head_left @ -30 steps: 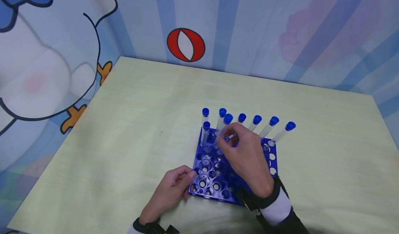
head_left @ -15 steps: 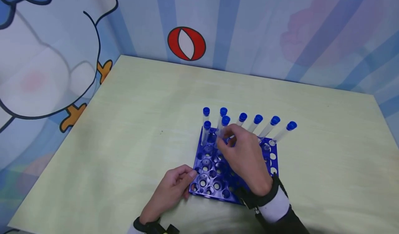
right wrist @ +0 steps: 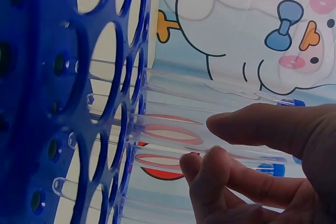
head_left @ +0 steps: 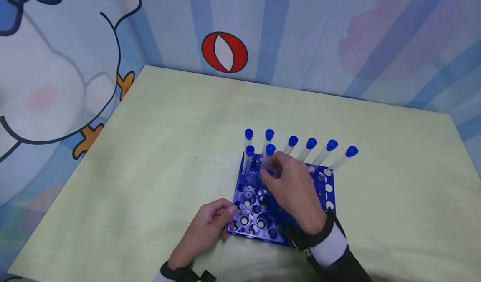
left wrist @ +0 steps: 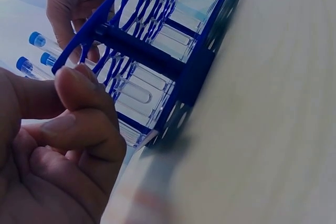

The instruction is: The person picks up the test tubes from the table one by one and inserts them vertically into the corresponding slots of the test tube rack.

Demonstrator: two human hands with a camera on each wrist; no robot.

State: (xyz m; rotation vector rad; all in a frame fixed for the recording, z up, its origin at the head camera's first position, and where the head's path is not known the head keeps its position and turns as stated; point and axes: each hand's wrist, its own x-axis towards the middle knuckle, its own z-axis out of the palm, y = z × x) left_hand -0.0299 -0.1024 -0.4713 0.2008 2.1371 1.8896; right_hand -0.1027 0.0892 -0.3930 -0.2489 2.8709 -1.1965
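Observation:
A blue test tube rack (head_left: 259,210) stands on the table, tilted slightly across the head view. My left hand (head_left: 206,228) grips its near left corner between thumb and forefinger; the left wrist view shows the thumb (left wrist: 76,90) against the rack's edge. Above the rack's back part, my right hand (head_left: 294,192) pinches a clear test tube (head_left: 266,161) with a blue cap. That tube is upright in a second-row hole, just right of another capped tube (head_left: 247,163). Seen from the right wrist, thumb and fingertips lie either side of the tube (right wrist: 168,129).
Several more blue-capped tubes (head_left: 330,145) stand along the rack's back row, those on the right leaning outward. The pale tabletop (head_left: 150,161) surrounds the rack. Printed walls (head_left: 300,36) border it at the back and left.
The tube in my right hand has sunk lower into the rack and shifted slightly left, the hand following a little. My left hand stays on the rack's corner.

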